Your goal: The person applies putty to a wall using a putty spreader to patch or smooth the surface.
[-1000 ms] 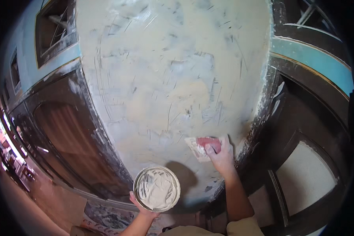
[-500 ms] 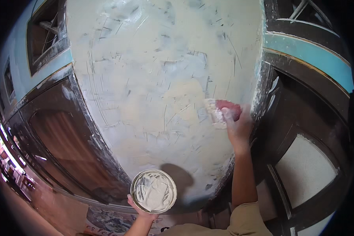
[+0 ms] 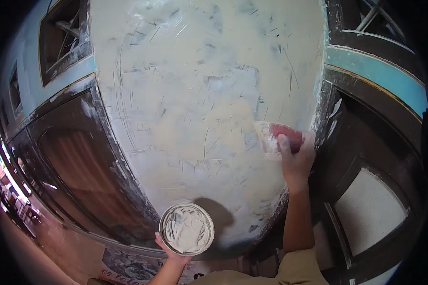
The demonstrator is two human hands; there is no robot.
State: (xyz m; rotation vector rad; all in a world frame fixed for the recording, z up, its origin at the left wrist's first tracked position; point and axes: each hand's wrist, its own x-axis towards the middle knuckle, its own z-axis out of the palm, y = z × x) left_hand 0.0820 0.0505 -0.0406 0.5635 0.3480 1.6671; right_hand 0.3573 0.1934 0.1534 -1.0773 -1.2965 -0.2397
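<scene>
My right hand [image 3: 298,159] grips a putty knife [image 3: 287,136] by its red part. Its pale, putty-smeared blade lies against the wall [image 3: 176,114], near the right-hand door frame. The wall is patched with cream and whitish filler, with dark scratches and bare marks showing through. Low in front of me, my left hand [image 3: 173,254] supports a round tin [image 3: 186,229] from below, fingers curled at its left side. Off-white paste fills the tin, its surface stirred into ridges.
A dark wooden door [image 3: 71,166] with paint-spattered framing stands on the left. Another dark door [image 3: 361,190] with a pale panel is at the right, beneath a turquoise band [image 3: 375,73]. A printed sheet [image 3: 133,266] lies on the floor below.
My right hand and the putty knife have shifted slightly right and down in the picture. The wall and doors also appear a little farther right. The tin stays nearly in place.
</scene>
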